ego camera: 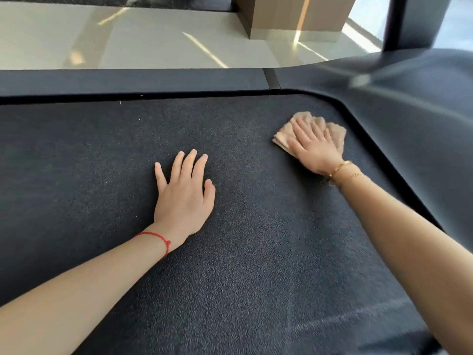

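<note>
A dark carpeted floor panel [89,162] fills most of the head view, like the floor of a car's boot. My left hand [183,193] lies flat on the carpet near the middle, fingers straight and slightly spread, a red string on the wrist. My right hand [313,147] presses flat on a folded beige cloth [339,131] near the panel's far right corner, fingers straight, gold bracelets on the wrist. The cloth shows around the fingertips and is partly hidden under the palm.
A smooth dark rim [128,82] borders the carpet at the back and curves down the right side [422,139]. Beyond it lies a pale glossy floor [128,37] with a wooden block [294,19] and a dark post [395,21].
</note>
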Demonstrator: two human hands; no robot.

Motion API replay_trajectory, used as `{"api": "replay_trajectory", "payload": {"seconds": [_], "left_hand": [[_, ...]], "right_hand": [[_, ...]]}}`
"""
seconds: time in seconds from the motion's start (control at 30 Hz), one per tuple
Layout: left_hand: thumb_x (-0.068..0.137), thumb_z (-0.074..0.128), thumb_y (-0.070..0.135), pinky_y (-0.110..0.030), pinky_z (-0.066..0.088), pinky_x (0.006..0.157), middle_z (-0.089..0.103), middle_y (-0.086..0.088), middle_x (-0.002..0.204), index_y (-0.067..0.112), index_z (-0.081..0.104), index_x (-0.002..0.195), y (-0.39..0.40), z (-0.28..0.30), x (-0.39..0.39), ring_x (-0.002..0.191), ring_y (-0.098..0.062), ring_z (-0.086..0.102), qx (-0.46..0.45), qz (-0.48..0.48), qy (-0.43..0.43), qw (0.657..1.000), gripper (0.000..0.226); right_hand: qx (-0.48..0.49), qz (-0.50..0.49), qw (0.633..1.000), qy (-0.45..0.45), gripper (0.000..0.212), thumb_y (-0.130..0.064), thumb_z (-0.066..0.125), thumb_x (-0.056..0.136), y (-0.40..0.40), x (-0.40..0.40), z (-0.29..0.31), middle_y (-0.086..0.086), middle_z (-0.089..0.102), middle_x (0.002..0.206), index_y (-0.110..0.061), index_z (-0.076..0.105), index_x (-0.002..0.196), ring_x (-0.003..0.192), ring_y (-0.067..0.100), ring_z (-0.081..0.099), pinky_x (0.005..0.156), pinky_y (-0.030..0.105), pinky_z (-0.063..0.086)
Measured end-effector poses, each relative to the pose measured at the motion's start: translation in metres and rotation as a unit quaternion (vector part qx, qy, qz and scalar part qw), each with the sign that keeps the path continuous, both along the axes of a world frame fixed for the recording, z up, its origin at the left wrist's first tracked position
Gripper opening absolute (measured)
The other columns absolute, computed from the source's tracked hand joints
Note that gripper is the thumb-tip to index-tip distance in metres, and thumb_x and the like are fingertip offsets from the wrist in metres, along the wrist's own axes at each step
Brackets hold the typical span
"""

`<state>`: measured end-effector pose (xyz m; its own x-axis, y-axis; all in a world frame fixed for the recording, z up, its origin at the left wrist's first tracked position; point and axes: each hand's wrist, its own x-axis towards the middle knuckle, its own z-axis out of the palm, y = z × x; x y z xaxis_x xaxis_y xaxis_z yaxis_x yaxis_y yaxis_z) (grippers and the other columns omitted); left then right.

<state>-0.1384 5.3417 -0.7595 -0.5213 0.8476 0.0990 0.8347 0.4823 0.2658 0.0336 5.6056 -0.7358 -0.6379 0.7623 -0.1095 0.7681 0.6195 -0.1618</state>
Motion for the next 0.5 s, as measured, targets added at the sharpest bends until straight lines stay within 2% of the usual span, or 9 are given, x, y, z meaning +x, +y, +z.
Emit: {"api": "replay_trajectory", "payload": {"seconds": [0.07,0.17,0.23,0.3,0.4,0.5], "left_hand": [[0.099,0.025,0.038,-0.061,0.002,0.120,0.016,0.002,0.164,0.023,0.021,0.156,0.000,0.000,0.001,0.153,-0.018,0.004,0.002,0.001,-0.001,1.000,0.059],[0.100,0.028,0.036,-0.062,0.003,0.120,0.018,0.002,0.164,0.022,0.023,0.156,0.000,0.000,0.001,0.152,-0.019,0.006,0.005,0.001,0.001,1.000,0.057],[0.101,0.031,0.033,-0.062,0.003,0.120,0.019,0.001,0.163,0.021,0.024,0.155,-0.002,0.000,0.001,0.152,-0.019,0.007,0.011,-0.001,0.000,1.000,0.056],[0.102,0.031,0.032,-0.060,0.004,0.120,0.020,0.000,0.163,0.021,0.025,0.156,-0.005,0.000,0.001,0.152,-0.019,0.008,0.017,-0.003,-0.002,1.000,0.055],[0.103,0.029,0.032,-0.057,0.004,0.121,0.019,-0.001,0.164,0.022,0.023,0.156,-0.011,-0.001,0.001,0.152,-0.021,0.009,0.016,-0.006,-0.002,1.000,0.055],[0.103,0.029,0.033,-0.055,0.005,0.122,0.018,-0.002,0.164,0.022,0.022,0.157,-0.020,0.000,0.002,0.152,-0.022,0.010,0.010,-0.016,0.003,1.000,0.055]], "right_hand": [[-0.006,0.021,1.000,0.004,0.058,-0.047,0.020,0.105,-0.031,0.004,-0.003,-0.010,-0.004,0.165,-0.030,0.005,0.158,0.152,0.020,-0.011,0.120,0.041,-0.012],[0.022,0.121,0.992,0.023,0.057,-0.046,0.020,0.105,-0.097,0.003,-0.006,-0.012,-0.003,0.165,-0.032,0.006,0.158,0.152,0.018,-0.010,0.122,0.043,-0.010],[0.017,0.187,0.981,0.040,0.056,-0.047,0.020,0.105,-0.135,0.012,-0.008,-0.015,-0.001,0.164,-0.034,0.006,0.158,0.150,0.012,-0.010,0.121,0.039,-0.011],[0.006,0.206,0.977,0.053,0.055,-0.048,0.022,0.105,-0.146,0.030,-0.007,-0.018,0.001,0.164,-0.037,0.007,0.157,0.148,0.007,-0.011,0.120,0.033,-0.014],[0.045,0.105,0.993,0.040,0.055,-0.046,0.026,0.105,-0.115,0.062,-0.005,-0.013,0.005,0.165,-0.033,0.014,0.157,0.151,0.013,-0.008,0.117,0.029,-0.011],[0.035,-0.058,0.998,0.008,0.056,-0.045,0.025,0.105,-0.073,0.095,0.002,-0.007,0.005,0.166,-0.027,0.016,0.158,0.152,0.020,-0.004,0.121,0.039,-0.005]]}}
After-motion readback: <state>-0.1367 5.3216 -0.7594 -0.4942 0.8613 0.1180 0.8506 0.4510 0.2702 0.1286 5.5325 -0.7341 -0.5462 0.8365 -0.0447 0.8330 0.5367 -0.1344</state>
